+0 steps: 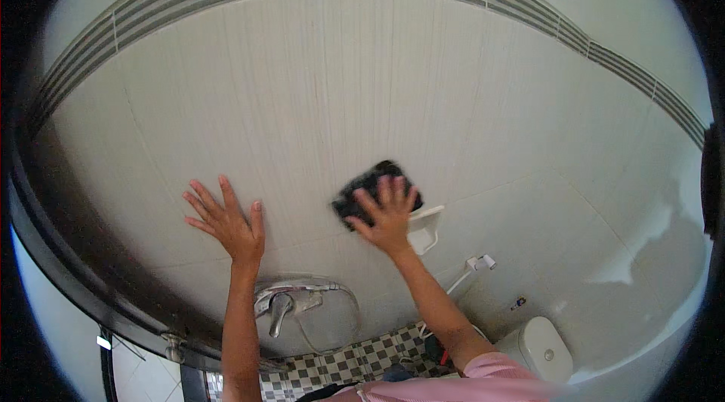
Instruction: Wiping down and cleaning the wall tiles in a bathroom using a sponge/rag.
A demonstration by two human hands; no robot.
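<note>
My right hand (389, 222) holds a black cloth (370, 183) pressed to the pale tiled wall (287, 115). Its fingers are spread over the cloth, which looks slightly blurred and has a whitish sheen at its left edge. Further left, my left hand (232, 230) is open with its fingers apart, palm toward the wall, and has nothing in it. Just right of my right wrist, a white corner-shaped soap dish (427, 231) is fixed to the wall. Below my left hand sits a chrome mixer tap (283, 304), partly behind my left forearm.
A shower hose (355, 315) loops down from the tap. To the lower right are a white hand sprayer (481, 262) on its holder and a white toilet tank (545, 353). The floor (362, 360) has small checkered tiles. A dark frame (83, 281) curves along the left.
</note>
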